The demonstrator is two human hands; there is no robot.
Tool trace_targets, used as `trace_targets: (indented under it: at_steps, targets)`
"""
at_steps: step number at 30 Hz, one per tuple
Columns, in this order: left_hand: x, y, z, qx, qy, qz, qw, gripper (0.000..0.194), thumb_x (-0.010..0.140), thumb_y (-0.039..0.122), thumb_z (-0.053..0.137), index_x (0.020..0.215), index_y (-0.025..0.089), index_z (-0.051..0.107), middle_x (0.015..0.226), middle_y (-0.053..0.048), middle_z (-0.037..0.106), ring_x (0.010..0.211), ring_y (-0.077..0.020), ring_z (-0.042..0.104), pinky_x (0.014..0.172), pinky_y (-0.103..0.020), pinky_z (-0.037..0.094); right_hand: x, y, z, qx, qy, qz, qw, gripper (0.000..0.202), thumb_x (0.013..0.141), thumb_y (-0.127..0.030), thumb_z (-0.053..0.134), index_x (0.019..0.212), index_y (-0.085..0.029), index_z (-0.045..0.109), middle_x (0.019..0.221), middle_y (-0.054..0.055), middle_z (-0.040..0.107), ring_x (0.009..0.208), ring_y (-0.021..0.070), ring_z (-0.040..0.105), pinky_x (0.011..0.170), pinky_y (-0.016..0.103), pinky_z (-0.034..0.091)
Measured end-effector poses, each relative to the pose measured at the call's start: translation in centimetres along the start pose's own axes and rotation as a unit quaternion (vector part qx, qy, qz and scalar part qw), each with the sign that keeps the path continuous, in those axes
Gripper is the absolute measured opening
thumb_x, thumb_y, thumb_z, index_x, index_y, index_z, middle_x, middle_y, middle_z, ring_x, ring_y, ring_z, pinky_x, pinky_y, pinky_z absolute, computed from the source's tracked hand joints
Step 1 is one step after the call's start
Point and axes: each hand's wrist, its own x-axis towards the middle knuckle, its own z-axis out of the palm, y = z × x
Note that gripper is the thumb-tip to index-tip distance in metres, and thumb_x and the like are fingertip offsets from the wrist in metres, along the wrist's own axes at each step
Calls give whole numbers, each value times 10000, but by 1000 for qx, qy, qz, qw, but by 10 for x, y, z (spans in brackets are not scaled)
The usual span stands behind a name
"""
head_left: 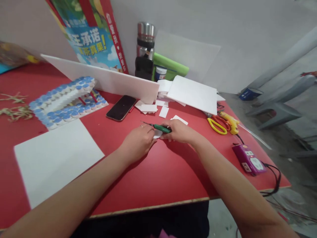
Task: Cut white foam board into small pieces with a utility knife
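Note:
A small white piece point(158, 134) lies between my two hands over the red table point(148, 172). My left hand point(138, 142) has its fingers curled together at the piece's left edge. My right hand point(178, 131) is closed around a green-handled craft tool point(162, 128), whose thin metal tip points left above my left fingers. The right fingertips also touch the piece's right side. Small white rectangles point(163, 112) lie just beyond the hands, and another white piece point(179, 119) sits partly behind my right hand.
A black phone point(121, 107) and a blue-and-white model point(66, 99) are at the left, behind a white sheet point(58, 158). Yellow-handled scissors point(217, 126), a yellow glue gun point(230, 122) and a purple box point(249, 159) with cables are at the right. White boards point(194, 94) and a bottle point(145, 46) stand farther back.

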Motion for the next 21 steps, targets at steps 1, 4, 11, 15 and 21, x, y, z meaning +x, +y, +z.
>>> trace_targets:
  at_steps: [1, 4, 11, 15, 21]
  targets:
    - [2, 2, 2, 10, 1, 0, 1000, 181, 1029, 216, 595, 949, 127, 730, 934, -133, 715, 842, -286, 670, 721, -399, 544, 0, 0, 0, -3, 0, -3, 1000, 140, 803, -187, 757, 903, -212, 664, 690, -44, 683, 606, 172, 668, 631, 291, 472]
    - [3, 5, 6, 17, 18, 3, 1000, 228, 1049, 205, 541, 1056, 177, 767, 967, -114, 712, 813, -274, 647, 647, -371, 486, 1, -1, 1, -24, 8, -23, 999, 129, 816, -195, 769, 848, -214, 646, 670, -45, 671, 621, 169, 673, 643, 285, 449]
    - [-3, 7, 9, 29, 54, 2, 998, 274, 1075, 218, 506, 1108, 194, 777, 993, -130, 717, 851, -272, 645, 643, -361, 471, -9, -7, -11, -32, 49, 2, 998, 234, 854, -333, 798, 789, -213, 608, 709, -25, 649, 683, 167, 635, 636, 282, 414]
    - [1, 5, 9, 25, 71, 30, 997, 247, 1078, 210, 504, 1071, 166, 747, 1181, -149, 747, 902, -271, 668, 739, -399, 535, -42, -15, -24, 20, 76, 54, 995, 206, 1020, -349, 588, 861, -226, 545, 678, -8, 675, 645, 171, 680, 663, 285, 497]
    - [6, 2, 10, -9, 83, 43, 996, 259, 1090, 249, 523, 979, 170, 743, 1118, -129, 779, 883, -263, 677, 775, -418, 549, -66, -38, -13, -12, -21, 143, 989, 168, 1064, -220, 450, 1202, -218, 547, 615, -20, 657, 469, 193, 683, 494, 265, 495]
